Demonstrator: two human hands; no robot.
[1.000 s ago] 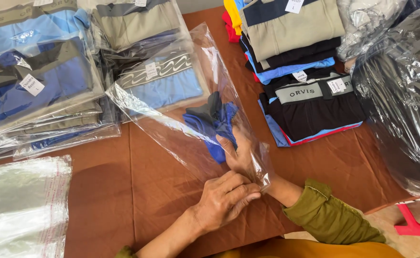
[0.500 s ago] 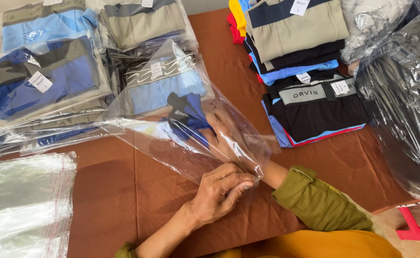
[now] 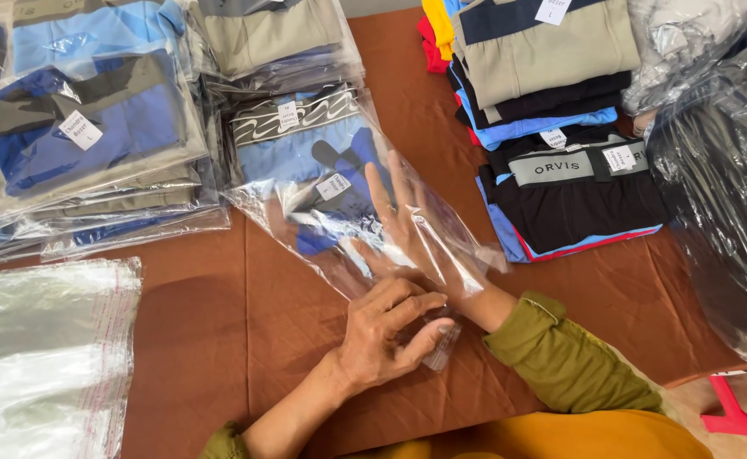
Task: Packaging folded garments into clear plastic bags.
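While a stack of empty clear bags [image 3: 46, 357] lies at the left of the tabletop [image 3: 220, 340], the mouth of a clear plastic bag [image 3: 322, 212] is pinched by the left hand [image 3: 386, 336]. Inside it, a blue folded garment [image 3: 339, 183] is pressed by the right hand [image 3: 407, 225], fingers spread. Thin, slippery film is judged best held at its rim.
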